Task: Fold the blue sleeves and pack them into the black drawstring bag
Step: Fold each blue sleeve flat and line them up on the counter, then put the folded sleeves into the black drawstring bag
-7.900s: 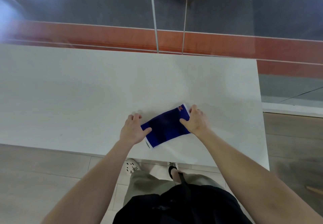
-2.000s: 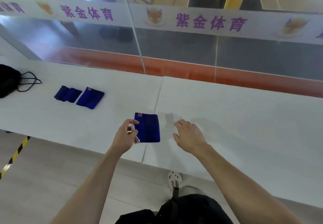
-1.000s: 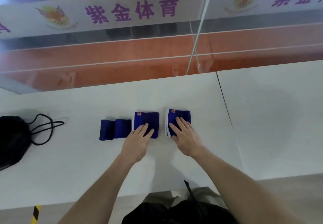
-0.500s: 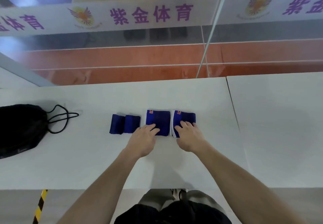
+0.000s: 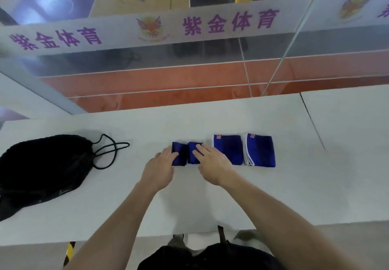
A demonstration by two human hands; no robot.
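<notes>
Three folded blue sleeves lie in a row on the white table (image 5: 210, 202). The small leftmost blue sleeve (image 5: 182, 152) has a crease down its middle. My left hand (image 5: 160, 168) touches its left edge with spread fingers, and my right hand (image 5: 212, 161) rests flat on its right half. The middle blue sleeve (image 5: 229, 148) and the right blue sleeve (image 5: 262, 150), which has white edging, lie untouched beside each other. The black drawstring bag (image 5: 40, 170) lies slumped at the left of the table, its cord (image 5: 109, 150) looped toward the sleeves.
A glass partition (image 5: 189, 63) with a white banner of purple characters runs along the table's far edge. A seam (image 5: 311, 120) to the right separates this table from a second white one. The near table edge is close to my body.
Both hands left the middle and right sleeves and shifted left onto the small leftmost sleeve. The view also panned, so the bag shows more fully.
</notes>
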